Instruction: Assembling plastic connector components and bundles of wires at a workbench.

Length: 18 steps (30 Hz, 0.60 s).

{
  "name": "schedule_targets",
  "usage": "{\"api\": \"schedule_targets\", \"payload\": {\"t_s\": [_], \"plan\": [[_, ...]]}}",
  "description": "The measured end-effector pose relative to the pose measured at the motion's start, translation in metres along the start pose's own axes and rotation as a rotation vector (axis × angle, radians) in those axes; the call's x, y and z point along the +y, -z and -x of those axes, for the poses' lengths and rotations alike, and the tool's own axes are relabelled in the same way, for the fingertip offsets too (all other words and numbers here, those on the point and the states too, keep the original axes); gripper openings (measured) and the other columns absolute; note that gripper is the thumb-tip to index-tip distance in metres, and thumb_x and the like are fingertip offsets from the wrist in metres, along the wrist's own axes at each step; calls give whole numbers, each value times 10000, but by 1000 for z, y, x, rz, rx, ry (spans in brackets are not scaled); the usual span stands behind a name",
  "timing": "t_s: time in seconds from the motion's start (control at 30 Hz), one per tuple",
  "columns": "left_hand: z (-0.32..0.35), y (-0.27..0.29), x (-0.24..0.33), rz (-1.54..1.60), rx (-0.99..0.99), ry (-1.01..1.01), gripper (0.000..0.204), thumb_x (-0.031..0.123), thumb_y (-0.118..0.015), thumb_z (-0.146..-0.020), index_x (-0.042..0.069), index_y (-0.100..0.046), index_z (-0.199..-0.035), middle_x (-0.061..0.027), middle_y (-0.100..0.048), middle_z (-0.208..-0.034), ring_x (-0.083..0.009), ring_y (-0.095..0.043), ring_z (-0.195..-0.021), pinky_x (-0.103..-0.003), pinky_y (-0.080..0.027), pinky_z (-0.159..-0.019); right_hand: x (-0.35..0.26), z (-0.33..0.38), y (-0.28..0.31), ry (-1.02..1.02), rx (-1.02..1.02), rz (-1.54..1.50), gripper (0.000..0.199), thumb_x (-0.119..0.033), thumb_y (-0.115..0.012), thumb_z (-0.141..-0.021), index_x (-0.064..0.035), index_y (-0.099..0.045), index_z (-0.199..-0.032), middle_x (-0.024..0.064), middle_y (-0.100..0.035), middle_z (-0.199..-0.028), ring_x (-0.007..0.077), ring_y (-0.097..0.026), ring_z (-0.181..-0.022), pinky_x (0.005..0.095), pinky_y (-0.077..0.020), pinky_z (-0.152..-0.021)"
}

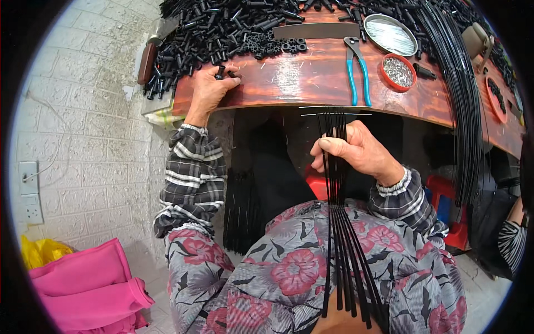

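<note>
Several slim black rods (337,207) hang over the lap (295,273), clasped in the right hand (359,151); best keep their tips even while the left hand (208,92) curls at a black fitting (221,72) beside the pile (214,33), whether gripping it I cannot tell

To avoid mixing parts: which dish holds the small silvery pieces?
The red bowl just right of the blue-handled pliers; the far-right red dish holds black pieces, the grey-rimmed dish pale sticks.

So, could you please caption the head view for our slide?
Left hand at heaped black parts; right hand gripping thin black rods.
</note>
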<state>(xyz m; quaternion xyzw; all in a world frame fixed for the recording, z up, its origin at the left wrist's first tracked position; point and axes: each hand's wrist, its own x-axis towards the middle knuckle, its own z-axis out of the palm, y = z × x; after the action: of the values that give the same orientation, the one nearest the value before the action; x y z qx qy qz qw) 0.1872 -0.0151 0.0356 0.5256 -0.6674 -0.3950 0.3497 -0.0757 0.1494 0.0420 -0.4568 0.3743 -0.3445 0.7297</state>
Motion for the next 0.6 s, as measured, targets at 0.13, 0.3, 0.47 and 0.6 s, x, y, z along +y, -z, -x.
{"api": "schedule_targets", "payload": {"t_s": [0.13,0.3,0.47,0.6], "plan": [[10,-3,10,1,39,117,108,61,-664,-694,20,-655,-793,32,-579,-659,-31,-491,-547,-166,-384,-490,1,2,2,12,14,4,263,-200,-524,-853,51,-600,-823,102,-627,-697,144,-614,-629,248,-509,-601],[18,-19,18,202,31,99,154,96,-643,-748,3,-628,-870,-37,-600,-720,-100,-560,-576,-201,-420,-467,0,2,3,30,13,33,279,-217,-520,-853,48,-600,-818,90,-624,-693,136,-610,-622,236,-504,-594],[42,-64,37,752,-159,49,209,58,-567,-799,-35,-558,-986,-135,-611,-827,-199,-609,-614,-281,-514,-518,-1,-1,5,43,13,80,261,-204,-516,-839,41,-600,-804,82,-621,-680,122,-599,-598,220,-490,-567],[56,-85,51,860,-167,83,305,51,-552,-804,-14,-494,-1097,-156,-610,-852,-213,-611,-630,-300,-524,-531,-1,1,7,19,27,57,250,-193,-517,-833,39,-601,-796,82,-619,-662,121,-597,-580,215,-482,-538]]}}
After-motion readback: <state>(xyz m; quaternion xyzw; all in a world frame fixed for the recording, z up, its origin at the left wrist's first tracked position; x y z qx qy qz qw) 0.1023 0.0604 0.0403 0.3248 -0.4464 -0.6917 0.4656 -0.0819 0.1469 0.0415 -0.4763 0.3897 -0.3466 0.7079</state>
